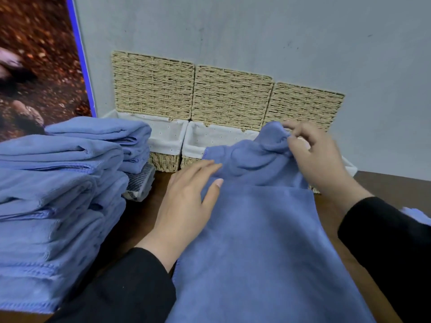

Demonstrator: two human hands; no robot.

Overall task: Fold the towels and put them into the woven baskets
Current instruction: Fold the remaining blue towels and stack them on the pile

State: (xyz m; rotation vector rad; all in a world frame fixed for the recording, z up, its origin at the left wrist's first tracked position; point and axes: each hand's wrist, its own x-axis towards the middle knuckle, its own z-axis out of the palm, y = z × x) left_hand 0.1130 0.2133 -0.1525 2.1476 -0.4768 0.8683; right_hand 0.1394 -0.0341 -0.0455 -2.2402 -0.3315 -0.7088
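The blue towel (261, 229) lies lengthwise on the dark counter (140, 213), its far end bunched up against the lined rim of the middle woven basket (210, 138). The right hand (319, 157) pinches that bunched far edge, fingers (291, 134) clamped on the cloth, while the left hand (186, 201) rests flat on the towel's left side with fingers straight and slightly apart. To fold well, the person probably needs the far edge drawn taut and brought squarely toward the near edge, with the left palm pinning the cloth so the hems line up. A stack of blue towels (58, 194) sits to the left, touching the left basket (163, 141), whose raised lid (151, 85) leans on the wall (256, 31).
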